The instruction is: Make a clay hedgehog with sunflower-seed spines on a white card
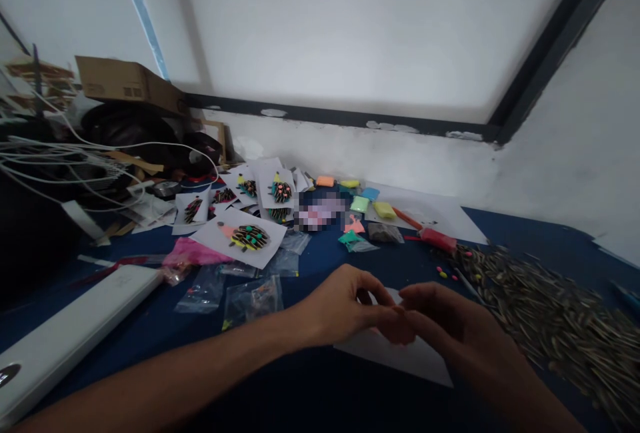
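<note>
My left hand [345, 306] and my right hand [450, 326] meet at their fingertips above a white sheet of paper [410, 359]. Thumb and index finger of each are pinched close together. A tiny orange-pink bit seems to sit between the tips, too small and dim to name. Below the fingers a reddish-pink patch [399, 334] shows, partly covered by the hands. To the right of my right hand spreads a heap of striped sunflower seeds [555, 306]. Several small coloured balls [443, 274] lie by the heap's upper left edge.
Packs of coloured modelling clay [384, 210] lie along the back. Left of them are cards with seed-covered hedgehogs [250, 237], and clear plastic bags [253, 299] in front. A long white device [75, 333], tangled cables [60, 159] and a cardboard box [113, 79] occupy the left.
</note>
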The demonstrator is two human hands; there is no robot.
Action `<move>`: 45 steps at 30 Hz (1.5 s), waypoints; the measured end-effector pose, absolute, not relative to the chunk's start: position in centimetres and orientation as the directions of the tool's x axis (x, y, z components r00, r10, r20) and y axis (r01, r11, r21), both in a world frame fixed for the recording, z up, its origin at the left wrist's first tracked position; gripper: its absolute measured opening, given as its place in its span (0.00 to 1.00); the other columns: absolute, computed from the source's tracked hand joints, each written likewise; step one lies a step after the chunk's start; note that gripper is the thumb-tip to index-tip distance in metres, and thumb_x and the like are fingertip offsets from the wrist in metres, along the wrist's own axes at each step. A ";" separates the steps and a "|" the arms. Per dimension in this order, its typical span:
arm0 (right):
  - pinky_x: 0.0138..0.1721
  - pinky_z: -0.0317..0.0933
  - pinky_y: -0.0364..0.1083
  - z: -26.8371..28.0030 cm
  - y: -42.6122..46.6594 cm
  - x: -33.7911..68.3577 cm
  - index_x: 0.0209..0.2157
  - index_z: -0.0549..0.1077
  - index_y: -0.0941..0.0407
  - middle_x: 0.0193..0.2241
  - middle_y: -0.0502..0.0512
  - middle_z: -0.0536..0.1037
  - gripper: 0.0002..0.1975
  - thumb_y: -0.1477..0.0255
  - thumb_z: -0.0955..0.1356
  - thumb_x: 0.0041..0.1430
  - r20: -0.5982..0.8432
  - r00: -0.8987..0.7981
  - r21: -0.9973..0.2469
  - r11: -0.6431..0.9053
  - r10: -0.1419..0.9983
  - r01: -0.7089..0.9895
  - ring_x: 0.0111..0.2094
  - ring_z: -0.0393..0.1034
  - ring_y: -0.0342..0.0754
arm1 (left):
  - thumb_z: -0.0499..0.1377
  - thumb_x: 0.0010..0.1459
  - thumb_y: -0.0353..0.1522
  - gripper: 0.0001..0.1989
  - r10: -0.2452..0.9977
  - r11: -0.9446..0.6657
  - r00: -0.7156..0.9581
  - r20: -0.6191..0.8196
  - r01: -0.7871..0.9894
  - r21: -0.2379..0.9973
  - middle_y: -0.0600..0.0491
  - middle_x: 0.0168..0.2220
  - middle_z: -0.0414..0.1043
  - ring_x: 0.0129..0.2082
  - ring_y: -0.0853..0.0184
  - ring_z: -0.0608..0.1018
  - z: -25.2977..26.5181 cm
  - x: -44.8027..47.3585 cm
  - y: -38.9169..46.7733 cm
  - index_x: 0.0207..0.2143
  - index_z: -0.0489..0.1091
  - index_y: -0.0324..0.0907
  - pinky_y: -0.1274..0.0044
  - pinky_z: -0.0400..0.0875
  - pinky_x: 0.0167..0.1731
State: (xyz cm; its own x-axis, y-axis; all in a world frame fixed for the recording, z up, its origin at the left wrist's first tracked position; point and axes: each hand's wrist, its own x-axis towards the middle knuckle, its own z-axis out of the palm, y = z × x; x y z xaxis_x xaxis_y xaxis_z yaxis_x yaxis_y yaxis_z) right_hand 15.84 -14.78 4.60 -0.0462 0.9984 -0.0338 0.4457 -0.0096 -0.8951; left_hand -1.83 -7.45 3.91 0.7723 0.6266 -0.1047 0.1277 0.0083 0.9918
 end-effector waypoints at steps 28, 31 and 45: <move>0.25 0.60 0.43 2.4 -13.9 17.0 0.31 0.73 0.53 0.24 0.50 0.77 0.16 0.60 0.60 0.60 -0.028 -0.032 -0.595 0.009 0.999 0.804 0.25 0.71 0.46 | 0.64 0.46 0.30 0.22 0.606 -0.574 0.792 -0.078 0.503 0.646 0.52 0.44 0.64 0.46 0.62 0.68 3.3 -3.4 -7.2 0.45 0.66 0.43 0.74 0.64 0.42; 0.23 0.58 0.43 2.0 -14.1 16.7 0.31 0.73 0.52 0.23 0.50 0.75 0.13 0.61 0.62 0.58 0.091 0.002 -0.530 0.047 0.996 0.847 0.21 0.68 0.45 | 0.64 0.46 0.28 0.24 0.584 -0.596 0.810 -0.064 0.481 0.643 0.51 0.45 0.64 0.46 0.62 0.68 3.5 -3.4 -7.3 0.48 0.67 0.44 0.73 0.64 0.44; 0.31 0.65 0.45 1.6 -14.2 17.3 0.36 0.76 0.51 0.32 0.54 0.77 0.17 0.63 0.58 0.64 0.210 -0.105 -0.415 0.186 0.972 0.891 0.31 0.74 0.47 | 0.66 0.46 0.30 0.27 0.518 -0.749 0.853 0.057 0.421 0.511 0.47 0.53 0.67 0.53 0.56 0.65 3.1 -3.2 -7.0 0.50 0.68 0.39 0.64 0.60 0.52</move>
State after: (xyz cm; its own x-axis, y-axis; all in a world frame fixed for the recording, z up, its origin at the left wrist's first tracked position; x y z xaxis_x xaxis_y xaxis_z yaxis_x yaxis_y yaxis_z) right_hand 17.26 -14.22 1.56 -0.1047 0.9721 0.2100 0.8907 0.1856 -0.4150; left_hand -3.18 -7.01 3.15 0.8534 0.5182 0.0566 0.4210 -0.7492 0.5113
